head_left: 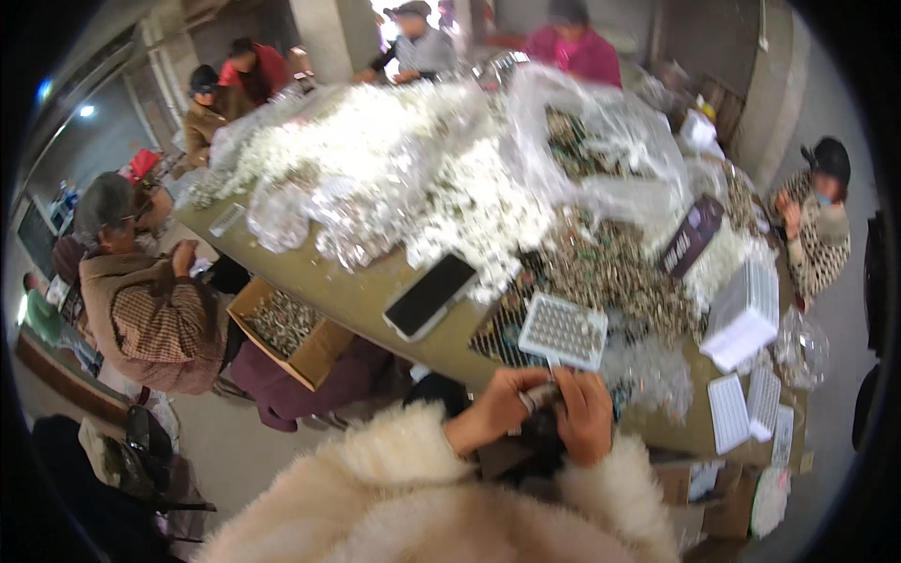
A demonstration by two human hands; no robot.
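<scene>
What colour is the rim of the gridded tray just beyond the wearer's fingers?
The gridded tray has a white rim, shown best in the head view.

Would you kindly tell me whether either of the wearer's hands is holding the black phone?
No, the phone lies on the table, apart from both the left hand and the right hand.

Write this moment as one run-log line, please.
Left hand: holds small greyish piece, partly hidden | Right hand: close beside, contact unclear | Ahead: white rectangular tray with round wells
</scene>
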